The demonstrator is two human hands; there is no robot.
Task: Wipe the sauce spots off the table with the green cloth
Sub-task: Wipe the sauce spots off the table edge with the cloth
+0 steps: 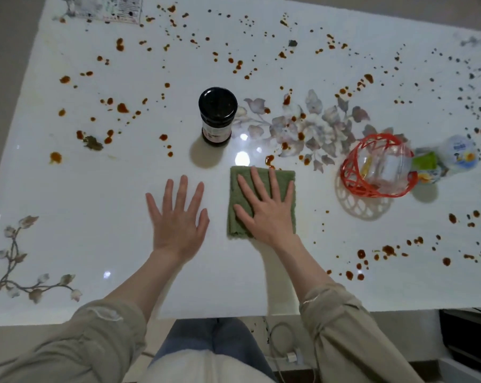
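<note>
Your R hand (264,208) lies flat, fingers spread, on green cloth (238,230), centre frame. L hand (178,217) is open over table (95,203), sauce spots (122,107) all round. Red basket (350,172) at right holds clear plastic packets (386,167). Dark jar (217,117) is capped.

Bare white glossy tabletop (101,217) left and near — far side blocked by dark lidded jar (217,117), right by red plastic openwork basket (377,164).

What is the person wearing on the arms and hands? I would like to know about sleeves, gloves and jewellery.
Both arms wear loose, pale khaki sleeves, the left sleeve and right sleeve bunched up so the forearms are bare. A thin pale cord seems to run along the right sleeve. The left hand and right hand are bare: no gloves, rings or watch show.
</note>
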